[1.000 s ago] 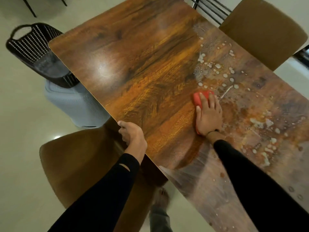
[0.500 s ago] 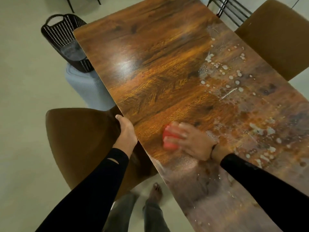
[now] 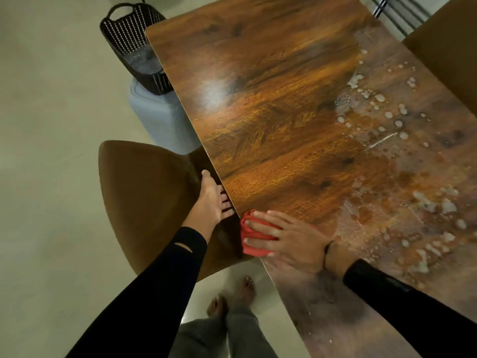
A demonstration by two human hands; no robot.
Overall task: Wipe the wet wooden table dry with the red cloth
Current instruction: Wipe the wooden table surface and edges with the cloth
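A person's right hand (image 3: 291,240) is pressing, fingers flat, a bunched red cloth (image 3: 251,237) overhanging the glossy wooden table's (image 3: 271,99) lower-centre edge; the left hand (image 3: 210,202) is cupping beneath, holding nothing. Water risks spilling floorward, and droplets (image 3: 387,112) at right could go unwiped.

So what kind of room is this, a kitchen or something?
Probably a home dining area: a long wooden table with brown padded chairs pulled up to it, a black basket on the tiled floor beside it, and the person is barefoot.
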